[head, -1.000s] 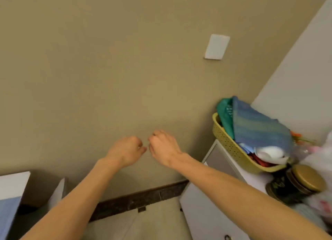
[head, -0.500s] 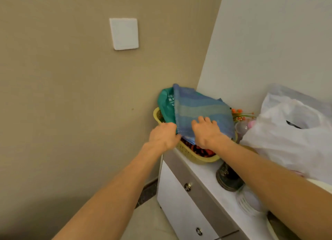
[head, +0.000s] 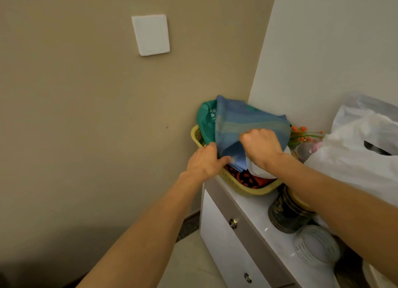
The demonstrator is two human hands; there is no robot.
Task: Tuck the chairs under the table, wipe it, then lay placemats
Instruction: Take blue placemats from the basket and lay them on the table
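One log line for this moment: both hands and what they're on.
left hand: holds blue cloth's lower edge | right hand: grips cloth | cloth: atop yellow basket on cabinet

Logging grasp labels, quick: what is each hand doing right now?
Left hand: pinching the blue striped cloth's lower edge.
Right hand: fingers curled, gripping the same cloth in the yellow basket.

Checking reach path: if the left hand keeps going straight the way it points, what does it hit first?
The left hand points up-right at the blue striped cloth, its thumb already on the cloth's lower edge. Next behind is probably the green bag; depth is unclear.
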